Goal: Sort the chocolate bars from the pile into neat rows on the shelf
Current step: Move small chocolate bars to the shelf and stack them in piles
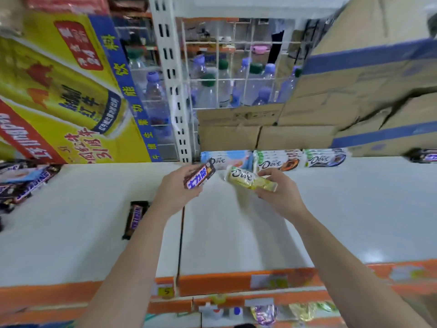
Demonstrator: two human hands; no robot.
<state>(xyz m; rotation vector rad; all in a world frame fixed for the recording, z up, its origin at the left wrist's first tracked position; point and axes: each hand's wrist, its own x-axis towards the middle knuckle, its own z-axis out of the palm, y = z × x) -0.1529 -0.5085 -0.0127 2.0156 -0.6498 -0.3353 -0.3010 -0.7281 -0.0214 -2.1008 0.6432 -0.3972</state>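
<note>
My left hand (pixel 176 189) grips a brown Snickers bar (pixel 199 176) above the white shelf (pixel 331 221). My right hand (pixel 279 189) holds a yellow-green Dove bar (pixel 250 179), tilted, just in front of the back row. That row holds three stacks of Dove bars: a light blue one (pixel 225 159), a white and brown one (pixel 277 160) and a white and dark one (pixel 325 158). A pile of Snickers bars (pixel 21 183) lies at the shelf's left end. One dark Snickers bar (pixel 136 218) lies alone left of my left forearm.
Cardboard boxes (pixel 331 110) stand behind the Dove row. A yellow drink carton (pixel 71 91) fills the back left. Bottles sit behind a wire grid (pixel 224 79). Another dark bar (pixel 423 155) lies at the far right. An orange shelf edge (pixel 212 281) runs along the front.
</note>
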